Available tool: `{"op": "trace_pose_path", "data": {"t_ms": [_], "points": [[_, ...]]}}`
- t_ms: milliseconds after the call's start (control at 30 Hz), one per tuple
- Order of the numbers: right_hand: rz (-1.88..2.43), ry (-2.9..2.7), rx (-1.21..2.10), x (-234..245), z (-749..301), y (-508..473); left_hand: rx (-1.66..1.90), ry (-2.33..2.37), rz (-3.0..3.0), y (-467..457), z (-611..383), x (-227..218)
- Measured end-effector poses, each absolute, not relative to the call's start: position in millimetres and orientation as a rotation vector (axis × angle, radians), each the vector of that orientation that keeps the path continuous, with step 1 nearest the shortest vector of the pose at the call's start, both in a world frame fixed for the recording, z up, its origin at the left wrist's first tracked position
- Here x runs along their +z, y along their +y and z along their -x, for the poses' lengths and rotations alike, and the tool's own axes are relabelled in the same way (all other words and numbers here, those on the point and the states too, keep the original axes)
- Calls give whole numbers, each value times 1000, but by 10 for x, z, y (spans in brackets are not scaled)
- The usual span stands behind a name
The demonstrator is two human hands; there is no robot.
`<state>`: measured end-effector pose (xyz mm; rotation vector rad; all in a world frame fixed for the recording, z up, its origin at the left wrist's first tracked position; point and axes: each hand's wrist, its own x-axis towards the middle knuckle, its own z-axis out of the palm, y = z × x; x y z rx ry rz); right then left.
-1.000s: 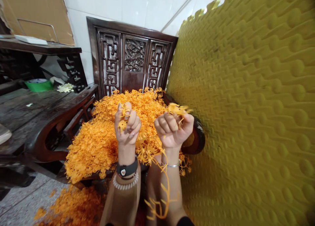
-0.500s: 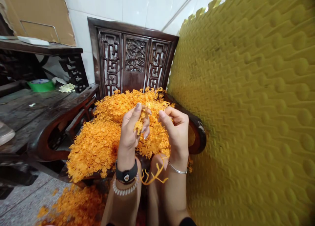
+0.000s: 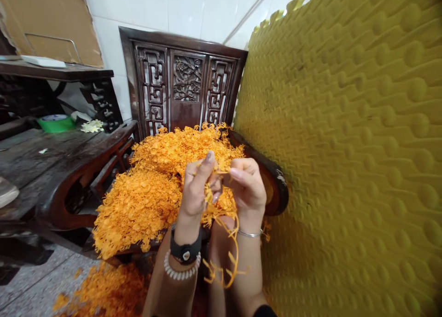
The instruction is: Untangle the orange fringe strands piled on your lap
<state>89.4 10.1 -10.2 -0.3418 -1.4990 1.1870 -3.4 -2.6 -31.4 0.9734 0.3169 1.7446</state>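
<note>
My left hand (image 3: 200,186) is closed on small orange plastic pieces, its thumb pointing up. Close beside it, my right hand (image 3: 249,183) pinches the end of an orange plastic branched strand (image 3: 236,243) between thumb and forefinger. A thin orange stem spans the gap between both hands. The branched strand hangs down in a curve below the hands, in front of my knees. Behind them a large heap of orange plastic pieces (image 3: 141,202) covers the seat of a dark carved wooden chair (image 3: 188,114). Fingers partly hide what each hand grips.
On the left stands a dark wooden table (image 3: 20,165) with a roll of green tape (image 3: 57,123) and a pale flower (image 3: 92,126). More orange pieces (image 3: 103,291) lie on the floor. A yellow foam mat (image 3: 338,146) stands upright on the right.
My left hand has moved right and slightly down, up against the right hand. The dangling orange strand has swung right and hangs lower. The camera view has shifted a little.
</note>
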Motion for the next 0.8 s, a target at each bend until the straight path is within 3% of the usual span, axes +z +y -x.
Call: {"op": "trace_pose_path", "data": {"t_ms": [200, 367, 567, 800], "points": [[25, -1102, 1471, -161, -670, 117, 1830, 3, -886, -67, 41, -333], [-313, -780, 1479, -113, -706, 154, 1949, -394, -713, 74, 453, -381], [-182, -998, 1744, -62, -768, 111, 1867, 222, -1022, 168, 530, -448], [119, -1142, 1995, -8, -714, 53, 2048, 653, -1429, 50, 293, -373]]}}
